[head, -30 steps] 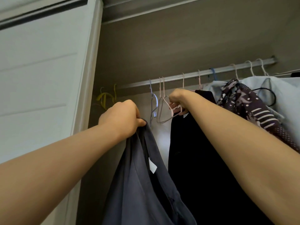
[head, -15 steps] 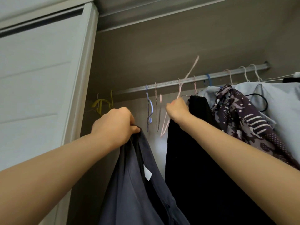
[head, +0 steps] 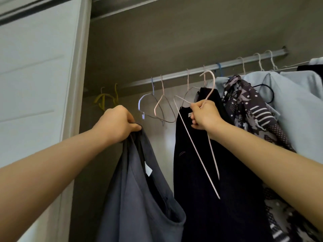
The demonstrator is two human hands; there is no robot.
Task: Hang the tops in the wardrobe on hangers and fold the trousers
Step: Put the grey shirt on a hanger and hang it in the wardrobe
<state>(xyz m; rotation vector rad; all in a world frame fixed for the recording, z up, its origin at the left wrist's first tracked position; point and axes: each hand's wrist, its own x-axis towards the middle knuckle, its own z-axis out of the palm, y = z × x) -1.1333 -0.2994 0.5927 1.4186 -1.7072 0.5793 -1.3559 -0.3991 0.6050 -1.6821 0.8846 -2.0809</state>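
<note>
One grey top, one pink hanger, both gripped.

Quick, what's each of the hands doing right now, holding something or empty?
Left hand: closed, gripping the grey top at its upper edge.
Right hand: closed, holding a pale pink wire hanger.

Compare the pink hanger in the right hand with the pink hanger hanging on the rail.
The held pink hanger is off the rail, gripped by the right hand; the rail's pink hanger hangs from it by its hook, untouched. The held pink hanger is tilted, its long side slanting down across the black garment; the rail's pink hanger hangs upright. Both are thin, pale pink and carry no clothes.
</note>
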